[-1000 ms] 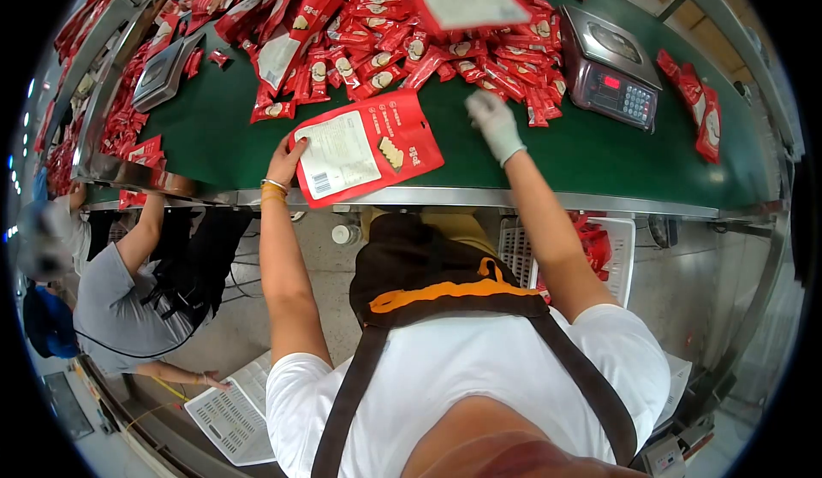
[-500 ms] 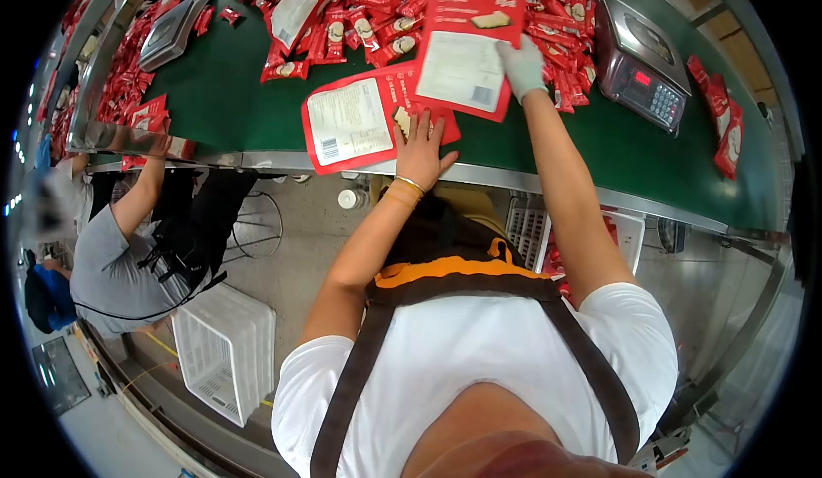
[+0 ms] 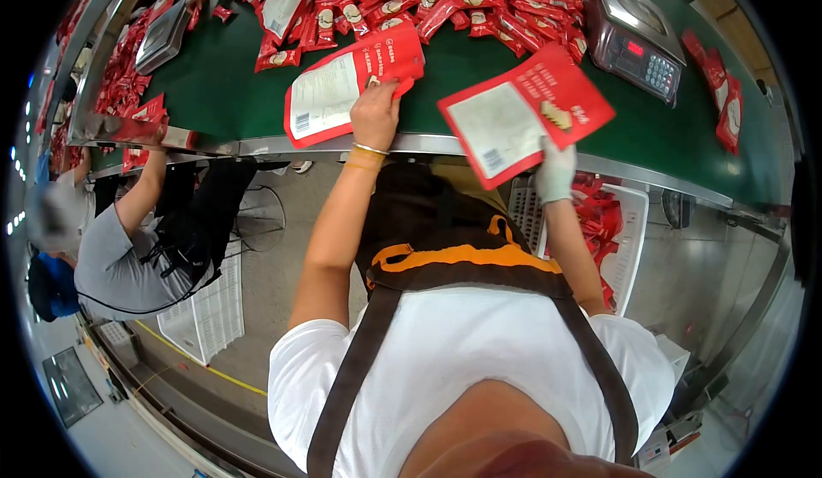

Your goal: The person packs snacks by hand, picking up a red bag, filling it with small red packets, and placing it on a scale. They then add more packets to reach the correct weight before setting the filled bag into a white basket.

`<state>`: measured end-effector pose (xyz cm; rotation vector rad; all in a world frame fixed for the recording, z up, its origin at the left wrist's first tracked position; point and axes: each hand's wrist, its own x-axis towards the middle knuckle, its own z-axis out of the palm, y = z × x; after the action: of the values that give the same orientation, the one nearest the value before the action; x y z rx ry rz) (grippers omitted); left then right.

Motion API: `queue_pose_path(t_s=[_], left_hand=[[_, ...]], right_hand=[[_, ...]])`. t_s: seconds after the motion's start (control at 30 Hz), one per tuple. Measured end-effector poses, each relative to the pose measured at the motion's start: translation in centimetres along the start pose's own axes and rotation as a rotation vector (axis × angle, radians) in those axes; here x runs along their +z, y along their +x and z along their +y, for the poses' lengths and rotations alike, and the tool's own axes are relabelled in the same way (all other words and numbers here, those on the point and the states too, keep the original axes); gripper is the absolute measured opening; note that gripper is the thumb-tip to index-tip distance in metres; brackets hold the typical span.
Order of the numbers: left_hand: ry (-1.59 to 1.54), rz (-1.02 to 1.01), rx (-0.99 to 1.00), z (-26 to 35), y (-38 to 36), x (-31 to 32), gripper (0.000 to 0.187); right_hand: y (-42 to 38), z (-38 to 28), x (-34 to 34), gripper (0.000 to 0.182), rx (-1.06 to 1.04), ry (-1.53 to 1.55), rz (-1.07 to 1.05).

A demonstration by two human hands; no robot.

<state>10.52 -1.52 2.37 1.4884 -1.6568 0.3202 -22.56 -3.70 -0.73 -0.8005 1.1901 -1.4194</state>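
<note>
My left hand [image 3: 375, 117], bare with a bracelet at the wrist, is closed on the edge of a red pouch [image 3: 330, 93] with a white label, at the table's front edge. In my gloved right hand [image 3: 556, 170] is a second red pouch [image 3: 497, 127], gripped by its lower right edge and tilted over the table edge. Its label and barcode face up. Behind both pouches lies a heap of small red wrapped snack packets [image 3: 411, 3] on the green table [image 3: 437, 84].
A digital scale [image 3: 638, 46] stands at the right, another scale [image 3: 163, 37] at the left. Below the table, a white crate [image 3: 629, 247] holds red packets. A co-worker in a grey shirt [image 3: 128, 260] is at the left, near a white basket [image 3: 210, 315].
My right hand has drawn its pouch off the heap, down and right to the table edge, turning it. My left hand, spread flat before, now grips the other pouch, which has shifted slightly left.
</note>
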Motion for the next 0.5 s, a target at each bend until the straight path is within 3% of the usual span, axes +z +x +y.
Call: queue_pose_path(t_s=[0.1,0.13,0.2,0.27,0.37,0.43,0.5], left_hand=[[-0.078,0.025,-0.040,1.7,0.7,-2.2,0.019],[-0.125,0.025,-0.093,2.4,0.8,-2.6,0.018],[-0.109,0.007,-0.046,3.8,0.9,-2.9,0.020],[-0.127,-0.058,-0.026,4.3,0.0,-2.0,0.021],[-0.159,-0.193,-0.024,3.9,-1.7,-0.1,0.023],[-0.167,-0.253,-0.027,3.1,-3.1,1.1,0.024],[-0.241,-0.301,-0.094,2.1,-4.1,2.1,0.033]], right_hand=[[-3.3,5.2,4.0,0.043,0.114,0.041,-0.120],[-4.5,5.5,6.3,0.041,0.108,0.050,-0.143],[-7.5,3.5,11.0,0.038,0.348,0.247,-0.188],[-9.0,5.0,13.2,0.041,0.428,0.319,-0.372],[-10.4,4.8,14.3,0.042,0.538,0.318,-0.431],[-9.4,3.4,13.3,0.037,0.830,-0.040,-0.773],[-7.5,-0.6,12.0,0.027,0.670,-0.426,-0.997]])
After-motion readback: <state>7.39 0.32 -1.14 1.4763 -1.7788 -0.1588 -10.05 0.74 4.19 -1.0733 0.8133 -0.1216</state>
